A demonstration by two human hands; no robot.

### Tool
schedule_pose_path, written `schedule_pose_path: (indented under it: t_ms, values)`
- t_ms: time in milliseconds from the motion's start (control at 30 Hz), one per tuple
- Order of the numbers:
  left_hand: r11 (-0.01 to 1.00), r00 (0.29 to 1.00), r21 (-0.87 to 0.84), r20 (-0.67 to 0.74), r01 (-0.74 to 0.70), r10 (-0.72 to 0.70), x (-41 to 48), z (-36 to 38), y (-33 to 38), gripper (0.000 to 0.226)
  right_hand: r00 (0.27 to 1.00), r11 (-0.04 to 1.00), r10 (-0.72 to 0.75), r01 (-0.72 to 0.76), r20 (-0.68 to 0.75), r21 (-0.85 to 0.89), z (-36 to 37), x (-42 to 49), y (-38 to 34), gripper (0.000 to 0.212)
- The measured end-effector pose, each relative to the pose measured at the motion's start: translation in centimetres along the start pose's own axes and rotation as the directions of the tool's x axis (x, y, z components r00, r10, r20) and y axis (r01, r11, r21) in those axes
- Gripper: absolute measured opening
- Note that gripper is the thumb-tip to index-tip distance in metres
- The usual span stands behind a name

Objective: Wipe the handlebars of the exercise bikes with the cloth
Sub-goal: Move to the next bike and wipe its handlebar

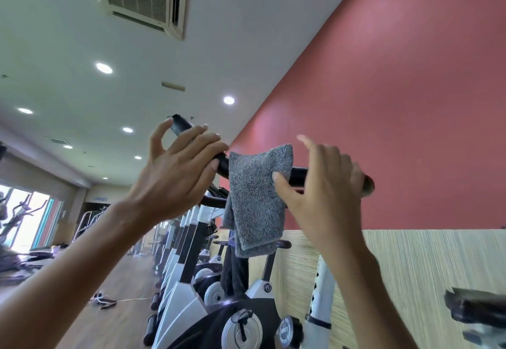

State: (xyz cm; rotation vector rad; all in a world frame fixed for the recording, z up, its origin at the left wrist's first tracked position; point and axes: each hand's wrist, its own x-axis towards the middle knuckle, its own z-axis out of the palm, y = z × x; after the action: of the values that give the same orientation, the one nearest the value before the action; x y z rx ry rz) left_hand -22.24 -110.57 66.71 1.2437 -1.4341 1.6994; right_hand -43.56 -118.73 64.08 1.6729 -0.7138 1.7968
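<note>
**Cloth hanging on the bar, no wiping right now**

The grey cloth is in the middle of the frame. It hangs folded over the black handlebar of the nearest bike, like a towel on a rail. No hand is holding it.

The left hand is just left of the cloth. Its fingers lie loose and fairly straight across the bar, and the thumb sticks out to the side. It touches the bar but does not squeeze it.

The right hand is just right of the cloth. Its thumb touches the cloth's edge, its first finger points up, and its other fingers bend over the bar. I cannot tell if it is really gripping the bar.

I think the job is far from finished. The cloth has to be picked up before it can rub anything. I cannot see any marks that show whether this bar is clean yet.

A long row of bikes runs toward the lower left and back of the room. From here I cannot tell which of them have been wiped.
</note>
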Motion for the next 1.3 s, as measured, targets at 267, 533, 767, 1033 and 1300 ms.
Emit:
schedule_pose_path:
  t_ms: [267, 533, 767, 1033, 1300]
  values:
    - [0.998, 0.995, -0.053, -0.085, 0.042, -0.046, 0.7, -0.3, 0.7, 0.037, 0.98, 0.99, -0.133, 0.139, -0.146, 0.032, 3.8, -1.4, -4.2, 0.036]
    - [0.975, 0.974, -0.111, -0.099, 0.193, -0.204, 0.0, 1.3, 3.5, 0.046, 0.923, 0.988, -0.083, 0.028, -0.376, -0.149, 4.5, -2.0, 5.4, 0.039]
    - [0.968, 0.972, -0.164, -0.108, 0.189, -0.208, 1.2, 2.6, 6.6, 0.052, 0.905, 0.984, -0.179, 0.158, -0.386, -0.085, 6.9, -1.5, 0.3, 0.048]
    - [0.979, 0.982, -0.107, -0.065, 0.171, -0.179, 1.5, 2.3, 7.9, 0.058, 0.745, 1.0, 0.001, 0.002, -0.667, 0.004, 8.9, -1.2, 4.2, 0.041]
    - [0.983, 0.975, 0.008, -0.129, 0.183, -0.18, 2.6, 3.2, 10.4, 0.053, 0.665, 0.932, 0.309, -0.069, -0.68, 0.356, 9.6, -0.6, 7.5, 0.04]
